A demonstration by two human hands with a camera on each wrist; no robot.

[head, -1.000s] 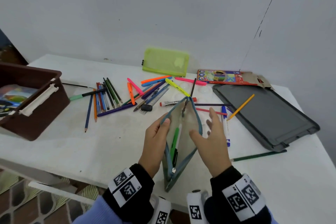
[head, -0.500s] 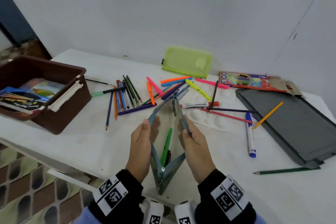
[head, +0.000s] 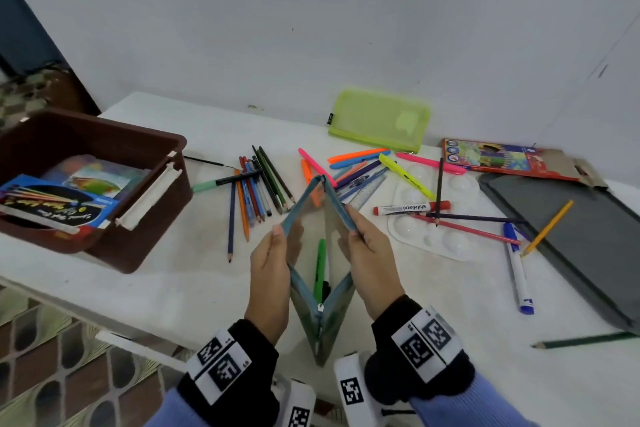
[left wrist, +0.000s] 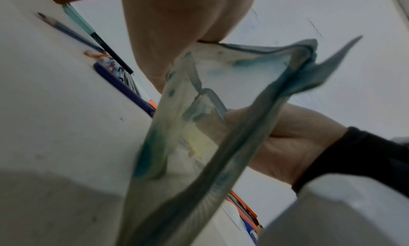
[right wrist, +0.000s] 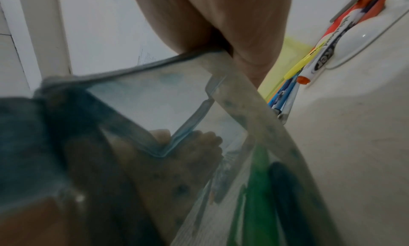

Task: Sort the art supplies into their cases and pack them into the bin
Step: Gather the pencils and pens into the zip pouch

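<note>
A clear pouch with blue-grey zip edges (head: 313, 215) stands on the white table (head: 173, 274), its mouth spread wide. My left hand (head: 272, 253) pinches its left edge and my right hand (head: 363, 246) pinches its right edge. Inside it lie a green marker (head: 320, 267) and something dark beside it. The right wrist view shows the green marker (right wrist: 254, 197) through the pouch wall (right wrist: 143, 101). In the left wrist view the pouch (left wrist: 221, 92) fills the middle. Loose coloured pencils (head: 256, 191), highlighters (head: 360, 158) and a whiteboard marker (head: 410, 209) lie beyond the pouch.
A brown bin (head: 104, 149) holding pencil boxes sits at the left. A lime-green mesh case (head: 379, 120) lies by the wall. A coloured pencil box (head: 491, 159), a grey lid (head: 568, 236), a clear paint palette (head: 443, 236), a blue marker (head: 517, 267) and a green pencil (head: 585, 341) lie at the right.
My right hand has closed onto the pouch's right edge, and both hands have pulled its mouth wider. The head view has swung left, bringing more of the bin into sight.
</note>
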